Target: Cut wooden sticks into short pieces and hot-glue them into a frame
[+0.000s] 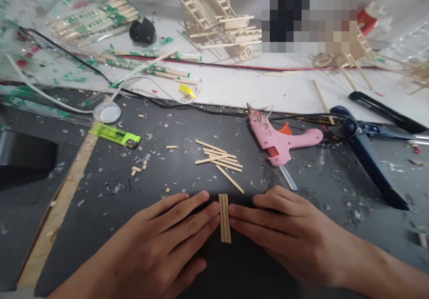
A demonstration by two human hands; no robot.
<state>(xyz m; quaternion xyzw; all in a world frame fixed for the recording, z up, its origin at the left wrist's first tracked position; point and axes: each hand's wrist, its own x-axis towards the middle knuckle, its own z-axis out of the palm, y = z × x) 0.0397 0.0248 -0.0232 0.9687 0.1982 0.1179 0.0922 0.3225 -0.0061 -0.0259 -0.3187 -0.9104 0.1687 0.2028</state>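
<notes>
Three short wooden sticks (225, 218) lie side by side on the dark table, pressed into a row between my hands. My left hand (167, 236) touches them from the left with its fingertips, fingers stretched out and thumb apart. From the right, my right hand (284, 229) meets them with its fingertips; its fingers are also extended, and its thumb is hidden. Just beyond the row is a loose pile of similar sticks (221, 157), with one stick (229, 179) lying slantwise in front. A pink hot glue gun (275, 136), a clear glue stick protruding from its back, rests behind my right hand.
A green lighter (115, 136) and tiny stick offcuts (138, 169) lie at left. Dark-handled cutters (372, 156) are at right. Behind, a white surface bears a wooden model cart (214, 13), wrapped stick bundles (97, 19) and a white cable (43, 98).
</notes>
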